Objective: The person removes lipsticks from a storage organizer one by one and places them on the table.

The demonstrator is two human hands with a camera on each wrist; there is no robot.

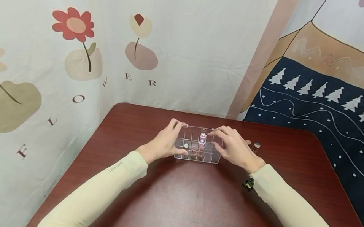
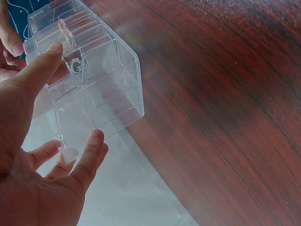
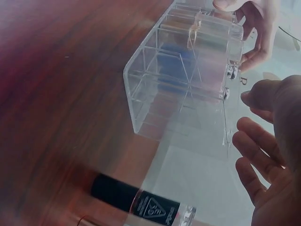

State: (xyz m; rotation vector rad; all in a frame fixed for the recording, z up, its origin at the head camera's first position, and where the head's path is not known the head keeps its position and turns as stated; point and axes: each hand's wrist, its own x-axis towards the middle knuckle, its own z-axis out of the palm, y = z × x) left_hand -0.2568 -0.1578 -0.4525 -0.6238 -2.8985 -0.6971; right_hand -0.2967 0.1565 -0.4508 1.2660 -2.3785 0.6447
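A clear plastic organizer (image 1: 213,157) with stepped compartments stands between the two hands. My left hand (image 1: 166,137) grips its left end, the thumb along the front and the fingers reaching to the back; in the left wrist view the thumb (image 2: 44,66) lies over the compartments. On the right, my right hand (image 1: 234,147) is spread with bent, loose fingers near the organizer's back edge, and the right wrist view shows nothing between them. Several small cosmetic tubes (image 1: 202,143) sit in the middle columns, some pinkish. One tube with a silvery top (image 1: 186,146) is beside the left thumb.
Behind the right wrist, a tube with a shiny top (image 1: 256,146) stands on the brown table (image 1: 183,205). A black lip tint tube (image 3: 155,207) with a triangle logo shows in the right wrist view. A printed fabric (image 1: 191,45) hangs beyond the table's far edge.
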